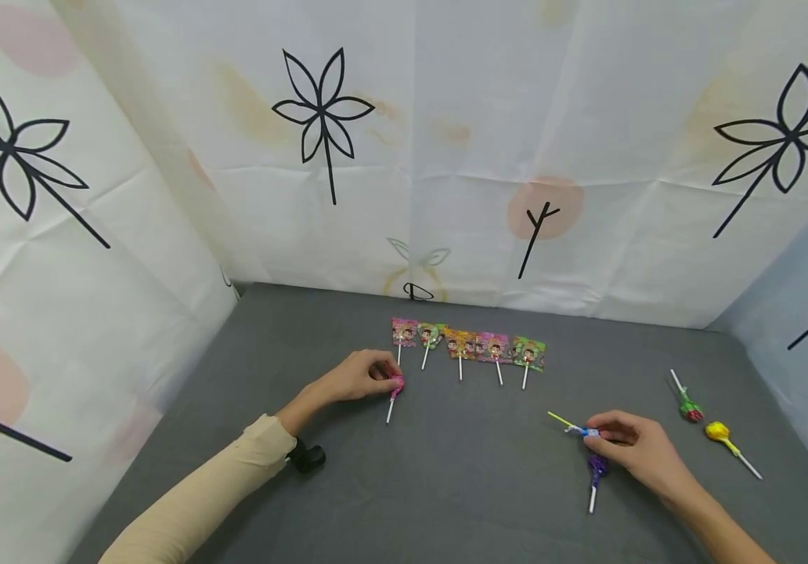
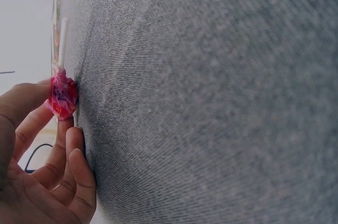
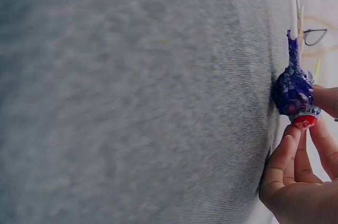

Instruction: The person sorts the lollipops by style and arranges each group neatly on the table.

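Note:
My left hand pinches a pink-wrapped lollipop between thumb and fingertips, low over the grey cloth, its white stick angled toward me. In the left wrist view the crinkled pink wrapper shows at the fingertips. On the right side, my right hand pinches a blue-wrapped lollipop whose yellow stick points away to the left. Just below those fingers lies a purple-wrapped lollipop with a white stick. The right wrist view has this purple lollipop in front, partly hiding the held one, whose red-marked end shows.
Several flat-wrapped lollipops form a row at the back of the grey-covered table. At the right lie a green-and-red lollipop and a yellow lollipop. A patterned white curtain encloses the back and sides.

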`<state>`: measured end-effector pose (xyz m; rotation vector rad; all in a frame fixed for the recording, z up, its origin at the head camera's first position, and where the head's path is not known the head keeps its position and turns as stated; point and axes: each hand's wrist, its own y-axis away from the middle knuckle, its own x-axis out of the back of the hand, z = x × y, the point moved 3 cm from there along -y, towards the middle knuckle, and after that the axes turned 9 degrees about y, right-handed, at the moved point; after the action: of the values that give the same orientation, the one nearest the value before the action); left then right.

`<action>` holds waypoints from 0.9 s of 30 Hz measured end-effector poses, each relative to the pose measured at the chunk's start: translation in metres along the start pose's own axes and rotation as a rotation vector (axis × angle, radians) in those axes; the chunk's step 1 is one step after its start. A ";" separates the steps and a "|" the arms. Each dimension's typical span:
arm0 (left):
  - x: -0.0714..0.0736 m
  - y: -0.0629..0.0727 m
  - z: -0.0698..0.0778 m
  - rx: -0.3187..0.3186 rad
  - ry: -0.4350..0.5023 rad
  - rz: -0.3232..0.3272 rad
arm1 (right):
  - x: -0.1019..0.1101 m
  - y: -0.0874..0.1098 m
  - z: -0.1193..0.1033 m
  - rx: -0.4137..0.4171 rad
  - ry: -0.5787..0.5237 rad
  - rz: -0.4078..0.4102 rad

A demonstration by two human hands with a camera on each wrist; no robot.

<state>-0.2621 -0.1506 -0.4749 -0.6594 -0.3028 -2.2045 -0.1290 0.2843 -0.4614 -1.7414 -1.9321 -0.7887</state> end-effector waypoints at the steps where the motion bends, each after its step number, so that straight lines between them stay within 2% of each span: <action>1: 0.000 0.000 0.001 -0.002 0.000 0.001 | 0.001 0.000 0.000 -0.004 -0.001 0.003; 8: -0.002 -0.001 0.002 -0.003 0.010 0.002 | 0.006 -0.001 -0.005 -0.024 0.019 0.033; 13: -0.002 -0.001 0.002 -0.007 0.007 0.004 | 0.010 -0.004 -0.011 -0.008 -0.033 0.043; 19: -0.001 0.002 -0.002 -0.009 0.008 0.024 | 0.010 -0.011 -0.019 0.055 -0.096 0.039; 27: -0.001 0.002 -0.002 -0.003 0.014 0.020 | -0.001 -0.017 -0.031 0.146 -0.215 -0.035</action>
<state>-0.2607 -0.1516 -0.4771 -0.6456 -0.2852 -2.1899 -0.1476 0.2622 -0.4412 -1.7687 -2.1056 -0.4736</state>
